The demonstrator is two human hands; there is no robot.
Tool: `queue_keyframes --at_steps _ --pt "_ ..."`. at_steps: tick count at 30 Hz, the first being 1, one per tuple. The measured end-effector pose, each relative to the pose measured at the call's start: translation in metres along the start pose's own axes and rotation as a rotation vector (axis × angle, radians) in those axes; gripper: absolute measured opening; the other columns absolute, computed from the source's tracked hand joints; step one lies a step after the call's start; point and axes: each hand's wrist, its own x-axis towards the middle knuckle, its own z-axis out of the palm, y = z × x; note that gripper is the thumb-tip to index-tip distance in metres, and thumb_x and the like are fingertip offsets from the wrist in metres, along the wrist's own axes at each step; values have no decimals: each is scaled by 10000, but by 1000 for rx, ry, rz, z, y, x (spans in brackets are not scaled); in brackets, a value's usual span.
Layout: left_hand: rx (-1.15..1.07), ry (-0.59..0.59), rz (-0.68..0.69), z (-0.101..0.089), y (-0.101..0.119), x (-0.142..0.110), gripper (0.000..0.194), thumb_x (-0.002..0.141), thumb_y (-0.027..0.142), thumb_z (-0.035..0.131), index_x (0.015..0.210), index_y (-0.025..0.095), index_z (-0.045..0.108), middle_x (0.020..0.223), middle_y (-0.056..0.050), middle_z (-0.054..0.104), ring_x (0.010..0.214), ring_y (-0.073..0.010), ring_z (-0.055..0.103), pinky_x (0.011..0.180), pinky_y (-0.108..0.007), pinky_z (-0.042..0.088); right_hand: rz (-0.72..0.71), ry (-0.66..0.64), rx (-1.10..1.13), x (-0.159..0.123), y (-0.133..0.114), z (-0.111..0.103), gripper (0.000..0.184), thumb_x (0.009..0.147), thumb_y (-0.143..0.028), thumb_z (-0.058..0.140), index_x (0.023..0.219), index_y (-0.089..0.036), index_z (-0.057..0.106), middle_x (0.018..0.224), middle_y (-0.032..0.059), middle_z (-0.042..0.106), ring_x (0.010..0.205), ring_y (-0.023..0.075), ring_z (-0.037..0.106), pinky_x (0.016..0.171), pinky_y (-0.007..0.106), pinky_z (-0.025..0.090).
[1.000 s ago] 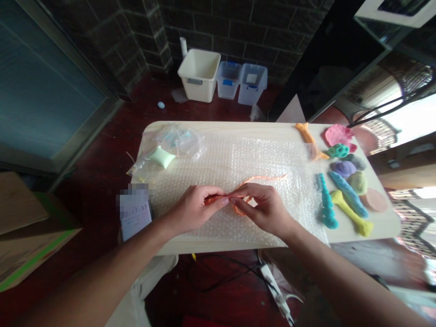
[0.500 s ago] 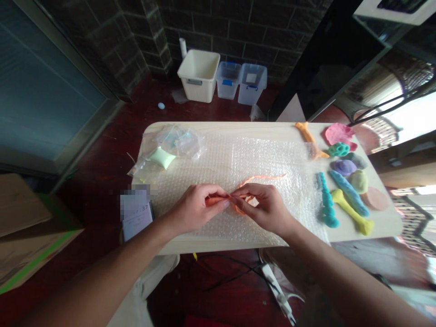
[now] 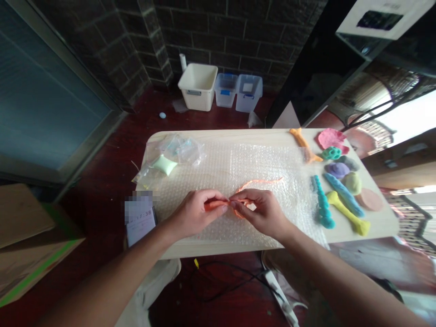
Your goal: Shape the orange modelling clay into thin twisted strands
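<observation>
An orange modelling clay strand (image 3: 261,181) runs between my hands and curls away to the right, its thin tail lying on the bubble wrap (image 3: 218,170). With thumb and fingers my left hand (image 3: 195,213) pinches the thicker part of it. My right hand (image 3: 264,211) closes its thumb and fingertips on the strand too, right beside the left fingertips. A loose loop of the strand hangs below the right fingers, partly hidden by them.
Coloured clay pieces line the table's right side, among them a yellow bone shape (image 3: 349,213) and a teal beaded one (image 3: 322,202). A pale green packet (image 3: 164,164) and clear bags (image 3: 184,147) lie at the back left. A phone (image 3: 140,220) stands at the left edge.
The camera view has tilted slightly, so the table and bins appear lower. Both hands keep their pinch on the orange clay strand, with only tiny finger movement.
</observation>
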Motion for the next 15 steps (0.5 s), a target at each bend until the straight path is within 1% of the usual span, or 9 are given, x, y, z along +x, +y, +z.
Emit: queue_keyframes --at_steps 4,7,9,12,13,15 --pt "64 31 13 -2 2 -1 168 940 325 664 964 197 771 901 -18 771 828 -161 696 740 -263 501 -48 -30 -15 -1 1 -1 211 933 -288 723 1111 -206 804 1006 66 823 853 187 758 732 289 568" --pt "61 17 1 -2 2 -1 180 948 333 653 914 188 754 847 -14 745 791 -155 669 712 -260 491 -87 -34 -23 -1 2 -1 186 955 -244 692 1097 -234 813 984 49 824 832 172 754 743 293 561" --pt "20 -19 -14 -2 1 -1 188 945 352 662 966 181 736 892 -25 745 827 -164 673 733 -265 501 -102 -19 -16 -1 2 -2 173 958 -222 685 1070 -232 817 950 46 820 814 165 750 731 288 555" --pt "-58 -107 -40 -3 -1 1 293 949 400 659 1128 172 699 987 -50 745 874 -177 684 747 -274 518 -125 -8 9 0 1 -2 155 949 -210 692 1048 -218 812 932 51 807 820 163 742 741 287 555" --pt "-59 -135 -41 -4 -1 2 305 959 413 642 1129 167 701 972 -49 740 855 -174 678 725 -271 513 -131 -11 16 0 1 -2 151 947 -205 692 1041 -213 809 927 53 802 821 163 739 743 287 556" --pt "-9 -152 -24 -5 0 3 292 976 417 609 1025 157 733 867 -33 716 777 -160 646 664 -258 481 -124 -18 28 0 1 -2 146 941 -203 693 1038 -200 803 925 60 798 822 166 736 738 287 563"
